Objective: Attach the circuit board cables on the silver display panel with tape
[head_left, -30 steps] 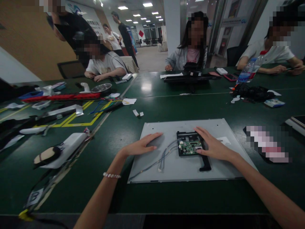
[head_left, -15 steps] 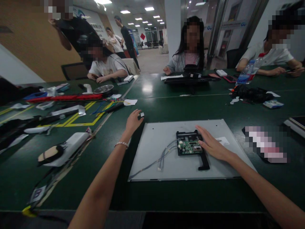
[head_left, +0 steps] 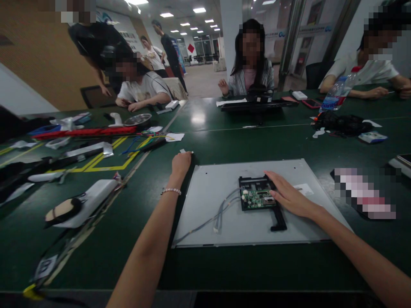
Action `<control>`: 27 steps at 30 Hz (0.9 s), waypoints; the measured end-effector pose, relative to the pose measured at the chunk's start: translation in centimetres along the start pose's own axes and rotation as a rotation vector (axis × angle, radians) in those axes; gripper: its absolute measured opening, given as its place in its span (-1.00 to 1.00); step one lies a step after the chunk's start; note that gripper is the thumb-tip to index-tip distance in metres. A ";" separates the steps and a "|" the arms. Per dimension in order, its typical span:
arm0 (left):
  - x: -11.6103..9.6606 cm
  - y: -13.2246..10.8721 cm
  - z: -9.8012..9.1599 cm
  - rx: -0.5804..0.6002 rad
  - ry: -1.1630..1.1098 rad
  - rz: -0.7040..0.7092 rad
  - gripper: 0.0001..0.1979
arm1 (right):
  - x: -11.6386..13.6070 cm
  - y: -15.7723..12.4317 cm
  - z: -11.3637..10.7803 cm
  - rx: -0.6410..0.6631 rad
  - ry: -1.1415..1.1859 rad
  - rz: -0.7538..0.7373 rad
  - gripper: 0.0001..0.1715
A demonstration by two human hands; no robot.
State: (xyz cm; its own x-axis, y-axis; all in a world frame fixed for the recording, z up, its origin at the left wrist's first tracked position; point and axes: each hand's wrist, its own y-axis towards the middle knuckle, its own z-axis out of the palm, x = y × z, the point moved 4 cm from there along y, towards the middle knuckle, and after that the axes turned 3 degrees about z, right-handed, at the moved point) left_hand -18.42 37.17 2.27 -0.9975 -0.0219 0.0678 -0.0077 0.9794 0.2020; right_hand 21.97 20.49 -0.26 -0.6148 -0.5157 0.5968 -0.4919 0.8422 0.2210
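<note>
My left hand is closed near the far left corner of a grey flat panel. Beyond its fingers shows the edge of a small white piece, too little of it visible to tell its kind. On the panel lies a black bracket carrying a green circuit board. Grey cables run from the board toward the panel's near left corner. My right hand rests with stretched fingers along the right side of the bracket, its thumb at the board's edge.
A pixelated phone-shaped object lies right of the panel. Left are a white item with a black-and-beige end, black straps and a metal bowl. Across the green table stand a dark flat device and bottles; several people sit there.
My left hand has turned and its fingers have curled in, with the white piece now beyond the knuckles. My right hand stays on the bracket. The view has shifted slightly.
</note>
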 end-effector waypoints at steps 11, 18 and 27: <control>-6.9 -0.7 -8.1 -0.134 0.039 0.128 -0.61 | -0.5 0.0 0.1 -0.005 0.009 -0.024 -0.29; -17.5 -7.8 -8.1 0.012 0.035 0.523 -0.72 | -0.7 0.2 -0.2 -0.069 0.058 -0.001 -0.31; -18.3 -11.4 -4.9 -0.016 -0.064 0.566 -0.73 | -0.2 1.7 -1.1 -0.256 0.053 0.005 -0.40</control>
State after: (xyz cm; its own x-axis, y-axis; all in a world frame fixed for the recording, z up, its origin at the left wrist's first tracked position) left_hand 0.30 25.46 3.48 -0.8480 0.5182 0.1110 0.5300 0.8316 0.1660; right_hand 21.95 22.25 0.84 -0.5800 -0.5085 0.6364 -0.3132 0.8604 0.4020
